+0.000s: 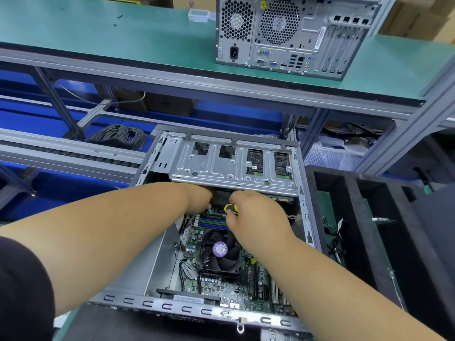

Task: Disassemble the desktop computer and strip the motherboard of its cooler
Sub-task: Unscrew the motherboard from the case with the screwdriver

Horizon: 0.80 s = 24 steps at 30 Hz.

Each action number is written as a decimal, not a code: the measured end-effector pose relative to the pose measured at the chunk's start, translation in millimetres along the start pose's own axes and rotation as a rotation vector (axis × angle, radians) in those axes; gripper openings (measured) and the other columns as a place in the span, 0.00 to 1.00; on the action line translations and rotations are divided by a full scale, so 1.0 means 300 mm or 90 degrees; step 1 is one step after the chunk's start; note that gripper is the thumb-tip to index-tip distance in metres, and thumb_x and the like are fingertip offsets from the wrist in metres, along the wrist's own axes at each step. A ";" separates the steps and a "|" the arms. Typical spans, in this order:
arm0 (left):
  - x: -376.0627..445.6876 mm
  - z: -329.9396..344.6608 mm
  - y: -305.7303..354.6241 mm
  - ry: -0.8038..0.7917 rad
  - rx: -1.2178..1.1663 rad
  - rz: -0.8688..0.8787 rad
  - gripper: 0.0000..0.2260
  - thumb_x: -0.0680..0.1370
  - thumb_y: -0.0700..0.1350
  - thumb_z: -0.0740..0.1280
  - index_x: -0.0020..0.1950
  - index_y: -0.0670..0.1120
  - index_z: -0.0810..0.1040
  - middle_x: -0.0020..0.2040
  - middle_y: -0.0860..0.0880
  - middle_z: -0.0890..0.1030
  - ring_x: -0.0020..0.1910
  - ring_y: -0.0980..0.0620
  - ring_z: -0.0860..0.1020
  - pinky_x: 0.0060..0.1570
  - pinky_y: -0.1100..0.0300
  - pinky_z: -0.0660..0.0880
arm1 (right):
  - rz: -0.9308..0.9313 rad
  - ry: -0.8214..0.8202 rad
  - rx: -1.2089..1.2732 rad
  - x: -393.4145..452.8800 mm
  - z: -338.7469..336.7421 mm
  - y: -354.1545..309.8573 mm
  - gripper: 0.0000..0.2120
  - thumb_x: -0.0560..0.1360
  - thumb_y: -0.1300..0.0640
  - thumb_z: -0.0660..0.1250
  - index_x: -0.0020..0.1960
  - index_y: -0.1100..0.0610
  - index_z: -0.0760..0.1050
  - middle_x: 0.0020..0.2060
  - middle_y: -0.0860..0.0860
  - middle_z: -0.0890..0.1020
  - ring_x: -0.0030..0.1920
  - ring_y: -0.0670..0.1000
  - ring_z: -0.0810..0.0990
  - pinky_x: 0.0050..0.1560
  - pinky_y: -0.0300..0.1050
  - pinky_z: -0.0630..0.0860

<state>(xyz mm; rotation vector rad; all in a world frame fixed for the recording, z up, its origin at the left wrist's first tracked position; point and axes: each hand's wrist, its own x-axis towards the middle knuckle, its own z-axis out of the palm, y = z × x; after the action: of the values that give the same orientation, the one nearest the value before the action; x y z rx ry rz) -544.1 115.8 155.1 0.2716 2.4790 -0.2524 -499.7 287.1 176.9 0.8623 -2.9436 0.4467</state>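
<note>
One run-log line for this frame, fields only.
stage: inside open case | right hand: grips screwdriver | left hand: reaching under drive cage, fingers hidden | cooler: still on motherboard

Green-topped upper shelf (98, 40) on grey aluminium frame (418, 124) runs across far side. Cardboard boxes (418, 20) stacked far right behind it. Blue panels (234, 114) underneath, roller conveyor (69, 151) far left, coil of grey cable (118, 136) beside it. Black foam tray (357, 217) on right.

A second computer tower (293, 35) stands on the green shelf (123, 38); coiled grey cable (118, 135) lies below.
</note>
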 end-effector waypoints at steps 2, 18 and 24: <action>-0.003 -0.009 0.000 0.003 -0.087 0.025 0.13 0.84 0.49 0.57 0.62 0.44 0.74 0.60 0.44 0.77 0.56 0.45 0.76 0.58 0.53 0.71 | 0.006 0.015 -0.028 -0.015 -0.036 0.002 0.06 0.78 0.51 0.61 0.47 0.53 0.71 0.38 0.48 0.71 0.38 0.54 0.71 0.35 0.45 0.63; -0.110 -0.022 0.063 -0.101 0.040 0.054 0.20 0.81 0.41 0.57 0.73 0.48 0.69 0.62 0.46 0.74 0.57 0.45 0.73 0.54 0.55 0.71 | 0.077 0.037 -0.051 -0.014 -0.128 0.039 0.06 0.77 0.52 0.62 0.49 0.53 0.76 0.44 0.49 0.78 0.42 0.54 0.76 0.35 0.44 0.67; -0.123 0.016 0.028 -0.202 0.023 -0.001 0.19 0.83 0.49 0.55 0.70 0.41 0.72 0.53 0.46 0.71 0.51 0.46 0.70 0.58 0.53 0.71 | 0.065 0.023 -0.041 -0.018 -0.119 0.033 0.06 0.78 0.51 0.63 0.49 0.53 0.76 0.43 0.49 0.78 0.41 0.53 0.74 0.35 0.44 0.66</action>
<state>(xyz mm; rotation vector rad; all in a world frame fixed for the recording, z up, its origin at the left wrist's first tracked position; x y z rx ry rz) -510.4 117.8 172.8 0.2254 2.1634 -0.3147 -501.9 308.2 207.8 0.6922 -2.9609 0.3654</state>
